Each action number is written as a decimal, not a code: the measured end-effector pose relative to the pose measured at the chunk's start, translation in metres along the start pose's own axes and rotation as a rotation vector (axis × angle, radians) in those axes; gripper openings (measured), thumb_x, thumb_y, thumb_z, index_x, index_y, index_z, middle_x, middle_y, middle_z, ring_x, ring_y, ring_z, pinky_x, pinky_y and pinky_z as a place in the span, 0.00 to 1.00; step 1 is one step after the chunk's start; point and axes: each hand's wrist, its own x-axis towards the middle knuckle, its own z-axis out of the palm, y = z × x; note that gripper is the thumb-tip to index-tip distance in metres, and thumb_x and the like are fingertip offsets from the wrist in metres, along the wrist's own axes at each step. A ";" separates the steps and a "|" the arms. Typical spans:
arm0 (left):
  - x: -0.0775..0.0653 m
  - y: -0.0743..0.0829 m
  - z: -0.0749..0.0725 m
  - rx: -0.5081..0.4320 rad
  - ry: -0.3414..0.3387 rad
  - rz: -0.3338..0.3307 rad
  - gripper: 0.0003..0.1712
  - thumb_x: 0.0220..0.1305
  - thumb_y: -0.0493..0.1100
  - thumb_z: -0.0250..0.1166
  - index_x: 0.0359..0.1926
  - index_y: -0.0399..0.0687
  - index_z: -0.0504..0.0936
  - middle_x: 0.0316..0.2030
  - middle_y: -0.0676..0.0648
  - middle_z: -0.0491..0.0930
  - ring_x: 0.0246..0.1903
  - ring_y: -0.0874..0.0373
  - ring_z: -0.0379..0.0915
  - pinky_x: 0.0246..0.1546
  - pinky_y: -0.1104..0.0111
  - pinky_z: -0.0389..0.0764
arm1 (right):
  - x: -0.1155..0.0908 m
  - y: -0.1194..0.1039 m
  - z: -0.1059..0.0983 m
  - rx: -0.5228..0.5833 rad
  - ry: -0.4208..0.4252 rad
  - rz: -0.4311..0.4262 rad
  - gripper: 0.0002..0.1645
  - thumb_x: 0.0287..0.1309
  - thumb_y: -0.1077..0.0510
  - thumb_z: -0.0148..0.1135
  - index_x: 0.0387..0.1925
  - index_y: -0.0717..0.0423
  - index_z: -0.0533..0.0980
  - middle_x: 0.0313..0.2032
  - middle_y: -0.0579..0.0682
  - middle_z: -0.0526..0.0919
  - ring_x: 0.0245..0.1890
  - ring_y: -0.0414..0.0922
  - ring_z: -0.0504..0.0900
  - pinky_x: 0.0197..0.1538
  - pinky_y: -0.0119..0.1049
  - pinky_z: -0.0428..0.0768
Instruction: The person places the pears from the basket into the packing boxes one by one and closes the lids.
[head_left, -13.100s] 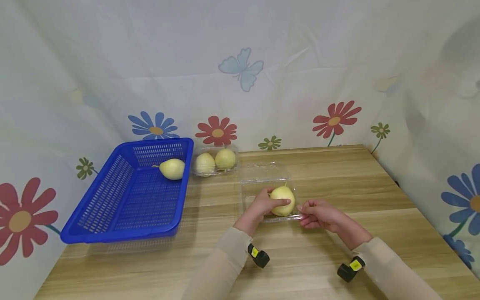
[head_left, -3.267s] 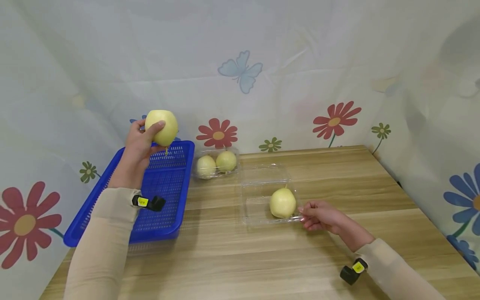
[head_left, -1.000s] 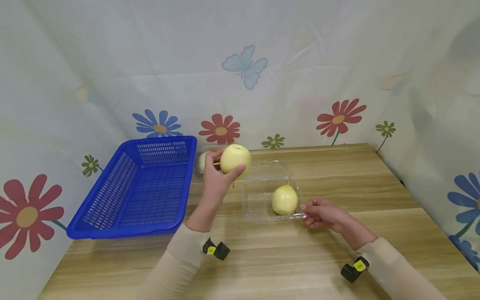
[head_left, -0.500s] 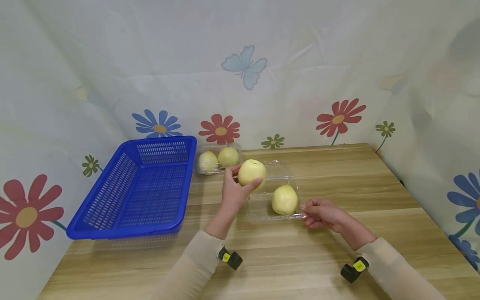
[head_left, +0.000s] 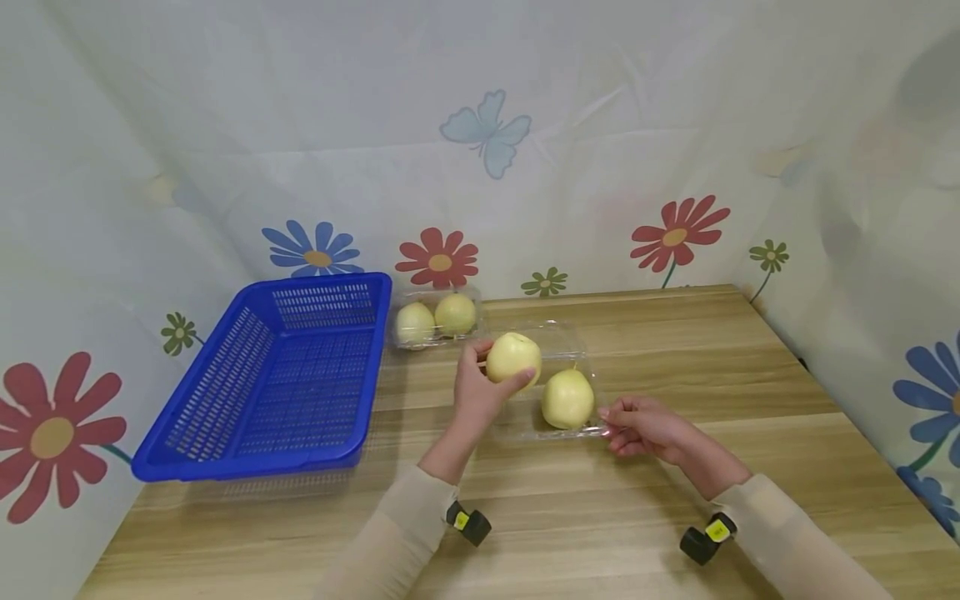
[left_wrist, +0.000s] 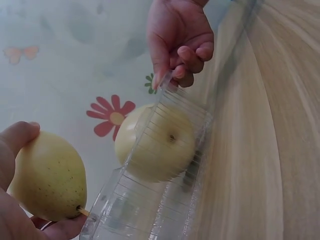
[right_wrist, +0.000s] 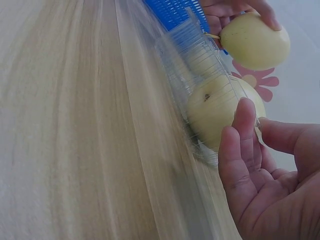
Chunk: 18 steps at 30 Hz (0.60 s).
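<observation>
My left hand (head_left: 480,387) grips a pale yellow pear (head_left: 514,360) by its sides, above the left half of a clear plastic clamshell box (head_left: 517,423). In the left wrist view the stem of this held pear (left_wrist: 47,175) points toward the box wall. A second pear (head_left: 567,400) sits in the right half of the box, its stem up. The lid (head_left: 547,337) lies open toward the back. At the box's front right corner my right hand (head_left: 648,432) pinches the rim between thumb and fingers, as the right wrist view also shows.
At the left stands a blue perforated basket (head_left: 258,463) with no fruit in it. Beside it, near the back wall, a second clear box (head_left: 422,340) holds two pears. A flower-print cloth (head_left: 600,167) hangs behind the wooden table (head_left: 712,358).
The last pear left the basket in my left hand, which carried it right and has lowered it over the box's left half. My right hand has kept its pinch on the box corner.
</observation>
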 end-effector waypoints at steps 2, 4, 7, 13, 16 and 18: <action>0.000 -0.002 0.001 0.012 -0.003 0.005 0.41 0.50 0.41 0.81 0.62 0.37 0.70 0.59 0.35 0.74 0.53 0.43 0.77 0.50 0.57 0.84 | 0.000 0.000 0.000 0.000 0.003 0.001 0.09 0.75 0.57 0.53 0.35 0.53 0.72 0.25 0.41 0.80 0.24 0.33 0.81 0.32 0.27 0.86; 0.000 -0.004 0.002 0.030 -0.009 0.015 0.41 0.49 0.41 0.81 0.61 0.37 0.70 0.59 0.36 0.74 0.54 0.43 0.76 0.52 0.54 0.84 | 0.000 0.000 0.000 -0.001 0.006 0.002 0.09 0.75 0.57 0.53 0.35 0.53 0.72 0.25 0.41 0.80 0.24 0.33 0.81 0.32 0.26 0.85; 0.000 -0.006 0.003 0.080 -0.022 0.028 0.41 0.48 0.42 0.82 0.60 0.38 0.71 0.59 0.36 0.74 0.55 0.43 0.75 0.55 0.52 0.82 | 0.000 0.000 0.000 -0.004 0.008 0.002 0.10 0.75 0.56 0.53 0.34 0.53 0.72 0.25 0.41 0.80 0.24 0.33 0.81 0.33 0.26 0.85; 0.000 -0.010 0.004 0.239 -0.052 0.069 0.40 0.47 0.45 0.82 0.58 0.39 0.73 0.56 0.37 0.74 0.53 0.44 0.74 0.56 0.51 0.80 | -0.001 0.000 0.001 -0.002 0.008 0.005 0.09 0.75 0.57 0.53 0.34 0.52 0.72 0.25 0.41 0.80 0.24 0.33 0.81 0.33 0.27 0.85; 0.002 -0.011 0.004 0.298 -0.077 0.086 0.39 0.48 0.46 0.82 0.58 0.38 0.73 0.55 0.37 0.75 0.53 0.45 0.75 0.56 0.52 0.80 | -0.001 0.000 0.001 -0.001 0.007 0.006 0.10 0.75 0.57 0.53 0.34 0.52 0.71 0.26 0.41 0.80 0.24 0.33 0.81 0.33 0.27 0.85; 0.004 -0.011 0.004 0.318 -0.097 0.088 0.40 0.49 0.46 0.82 0.59 0.37 0.73 0.56 0.37 0.75 0.54 0.45 0.75 0.57 0.51 0.79 | -0.001 0.000 0.001 -0.003 0.006 0.004 0.10 0.75 0.56 0.53 0.33 0.51 0.71 0.26 0.41 0.80 0.24 0.33 0.81 0.33 0.26 0.85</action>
